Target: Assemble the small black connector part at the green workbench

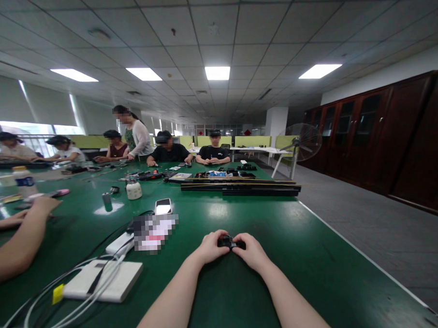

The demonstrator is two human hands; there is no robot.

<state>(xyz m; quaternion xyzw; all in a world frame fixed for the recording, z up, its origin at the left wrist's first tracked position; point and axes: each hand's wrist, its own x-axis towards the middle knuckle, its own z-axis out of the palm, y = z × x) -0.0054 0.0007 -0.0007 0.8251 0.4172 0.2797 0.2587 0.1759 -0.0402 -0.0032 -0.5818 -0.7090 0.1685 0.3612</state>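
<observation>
Both my hands meet at the middle of the green table and grip one small black object between them. My left hand curls its fingers round the object's left end. My right hand pinches its right end with closed fingers. The object is too small to name. Both forearms reach in from the bottom edge of the view.
A white flat box with white cables lies at the left. A phone, a white jar and long black bars lie farther off. A neighbour's arm rests at the left; several people sit at the far end. A fan stands right.
</observation>
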